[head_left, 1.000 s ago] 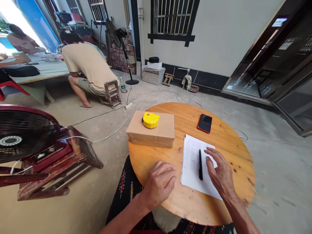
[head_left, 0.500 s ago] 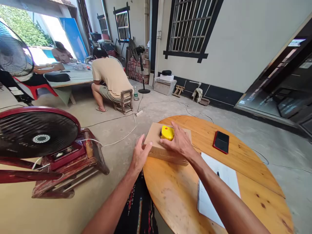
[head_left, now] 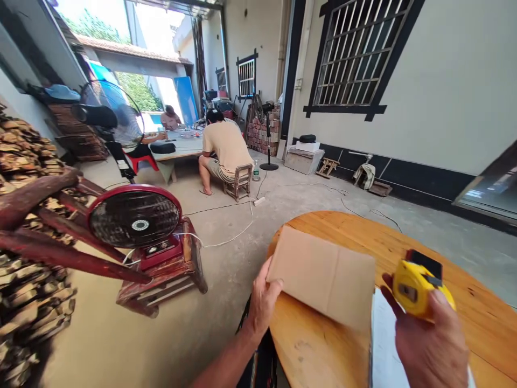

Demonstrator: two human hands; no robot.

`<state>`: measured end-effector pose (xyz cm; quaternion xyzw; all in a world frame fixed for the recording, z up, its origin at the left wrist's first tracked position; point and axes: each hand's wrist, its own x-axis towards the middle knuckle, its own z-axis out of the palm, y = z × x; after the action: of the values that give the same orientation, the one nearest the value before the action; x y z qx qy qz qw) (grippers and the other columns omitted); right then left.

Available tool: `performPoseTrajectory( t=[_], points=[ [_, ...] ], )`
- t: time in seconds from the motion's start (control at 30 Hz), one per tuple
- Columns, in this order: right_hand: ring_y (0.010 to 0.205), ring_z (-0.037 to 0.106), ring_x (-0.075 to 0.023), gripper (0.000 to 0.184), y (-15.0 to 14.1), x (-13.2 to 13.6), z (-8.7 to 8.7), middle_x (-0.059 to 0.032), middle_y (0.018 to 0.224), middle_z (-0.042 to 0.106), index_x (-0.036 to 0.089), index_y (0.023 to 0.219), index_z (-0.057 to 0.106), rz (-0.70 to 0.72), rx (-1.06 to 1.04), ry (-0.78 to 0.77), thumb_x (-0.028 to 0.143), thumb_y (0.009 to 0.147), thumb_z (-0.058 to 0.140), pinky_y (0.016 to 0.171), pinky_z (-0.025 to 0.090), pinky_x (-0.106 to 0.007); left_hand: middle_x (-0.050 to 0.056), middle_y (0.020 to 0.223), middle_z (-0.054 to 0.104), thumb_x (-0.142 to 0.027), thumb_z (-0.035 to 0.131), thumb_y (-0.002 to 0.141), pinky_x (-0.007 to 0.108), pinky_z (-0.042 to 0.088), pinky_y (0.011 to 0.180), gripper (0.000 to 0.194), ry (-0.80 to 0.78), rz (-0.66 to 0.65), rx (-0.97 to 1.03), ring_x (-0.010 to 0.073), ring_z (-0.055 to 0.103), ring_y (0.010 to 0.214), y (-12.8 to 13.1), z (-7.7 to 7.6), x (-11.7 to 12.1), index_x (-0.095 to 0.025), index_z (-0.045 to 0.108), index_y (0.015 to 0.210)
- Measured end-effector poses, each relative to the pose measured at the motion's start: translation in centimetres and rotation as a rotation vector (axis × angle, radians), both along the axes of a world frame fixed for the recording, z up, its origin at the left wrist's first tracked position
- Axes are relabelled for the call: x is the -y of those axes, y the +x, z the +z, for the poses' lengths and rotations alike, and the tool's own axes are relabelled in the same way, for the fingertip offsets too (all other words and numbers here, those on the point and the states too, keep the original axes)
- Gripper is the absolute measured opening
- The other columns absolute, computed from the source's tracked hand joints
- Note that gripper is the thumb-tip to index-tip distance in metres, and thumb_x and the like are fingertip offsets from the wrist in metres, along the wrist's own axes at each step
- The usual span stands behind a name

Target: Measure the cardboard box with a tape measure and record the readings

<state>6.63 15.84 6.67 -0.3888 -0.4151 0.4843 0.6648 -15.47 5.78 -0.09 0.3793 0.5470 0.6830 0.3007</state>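
My right hand (head_left: pixel 432 345) is closed around a yellow tape measure (head_left: pixel 416 285), held up above the round wooden table (head_left: pixel 355 231). My left hand (head_left: pixel 262 302) grips the left edge of a flat brown cardboard box (head_left: pixel 323 272) that lies on the table's near left side. A white sheet of paper (head_left: pixel 383 345) lies under my right hand, beside the box. The phone and the pen are out of sight behind my right hand.
A red floor fan (head_left: pixel 135 218) stands on a red wooden stool (head_left: pixel 165 272) to the left, with dark red poles and stacked wood beyond. A person in a tan shirt (head_left: pixel 226 148) sits on a small stool at a low table. White cables cross the concrete floor.
My right hand has lifted the tape measure off the box and pulled it back towards me. My left hand stays on the box's left edge. My head has turned left and up.
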Motion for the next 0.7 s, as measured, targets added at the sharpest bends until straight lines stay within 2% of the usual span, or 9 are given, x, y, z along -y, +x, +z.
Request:
performPoseTrajectory(
  t=[0.1,0.2,0.3,0.47,0.6,0.67,0.7],
  points=[
    [0.094,0.065,-0.0258,0.031,1.6,2.0,-1.9,-0.0054,0.114,0.065,0.026,0.112,0.065,0.036,0.051,-0.042,0.039,0.089,0.05,0.073,0.055,-0.04,0.009,0.123,0.066,-0.018,0.053,0.073,0.037,0.049,0.094,0.058,-0.082,0.071,-0.084,0.0249,0.062,0.109,1.3,-1.5,1.8,-0.016,0.051,0.131],
    [0.096,0.065,-0.0257,0.031,2.3,3.6,-3.3,-0.0047,0.111,0.067,0.025,0.111,0.067,0.0,0.008,-0.098,0.038,0.087,0.052,0.074,0.055,-0.038,0.009,0.124,0.066,-0.018,0.053,0.073,0.036,0.049,0.096,0.055,-0.139,0.083,-0.138,0.0236,0.061,0.113,2.2,-2.5,2.6,-0.017,0.053,0.127],
    [0.096,0.065,-0.0246,0.032,2.3,4.6,-3.8,-0.0034,0.106,0.068,0.023,0.109,0.067,-0.06,-0.069,-0.136,0.038,0.083,0.057,0.073,0.055,-0.035,0.01,0.121,0.067,-0.021,0.054,0.076,0.035,0.05,0.094,0.05,-0.169,0.057,-0.133,0.0242,0.061,0.114,2.5,-3.1,2.4,-0.017,0.055,0.126],
    [0.095,0.065,-0.0235,0.033,2.3,5.4,-3.9,-0.0042,0.106,0.069,0.021,0.106,0.068,-0.071,-0.146,-0.231,0.039,0.08,0.061,0.069,0.055,-0.032,0.01,0.115,0.069,-0.024,0.058,0.078,0.037,0.051,0.093,0.05,-0.159,0.073,-0.186,0.0258,0.062,0.113,2.4,-3.7,1.9,-0.016,0.055,0.128],
    [0.096,0.067,-0.0228,0.033,3.7,6.8,-3.8,-0.0049,0.106,0.071,0.021,0.106,0.069,-0.098,-0.163,-0.241,0.04,0.079,0.062,0.077,0.056,-0.034,0.011,0.126,0.062,-0.025,0.058,0.082,0.04,0.047,0.1,0.052,-0.116,0.209,-0.371,0.0242,0.058,0.117,1.8,-2.8,3.8,-0.018,0.05,0.133],
    [0.094,0.069,-0.0244,0.034,5.0,8.1,-3.8,-0.0065,0.104,0.072,0.022,0.106,0.069,-0.055,-0.128,-0.226,0.043,0.081,0.058,0.082,0.056,-0.038,0.01,0.127,0.06,-0.026,0.058,0.085,0.04,0.044,0.102,0.047,-0.055,0.258,-0.465,0.0232,0.057,0.115,1.7,-1.6,5.4,-0.02,0.052,0.131],
    [0.094,0.07,-0.0258,0.036,5.8,8.9,-3.9,-0.0078,0.105,0.073,0.022,0.107,0.069,-0.014,-0.098,-0.212,0.044,0.082,0.057,0.084,0.056,-0.04,0.009,0.121,0.063,-0.026,0.058,0.086,0.039,0.046,0.1,0.04,-0.017,0.239,-0.484,0.0222,0.059,0.11,1.8,-0.7,6.2,-0.02,0.056,0.126]
  ],
)
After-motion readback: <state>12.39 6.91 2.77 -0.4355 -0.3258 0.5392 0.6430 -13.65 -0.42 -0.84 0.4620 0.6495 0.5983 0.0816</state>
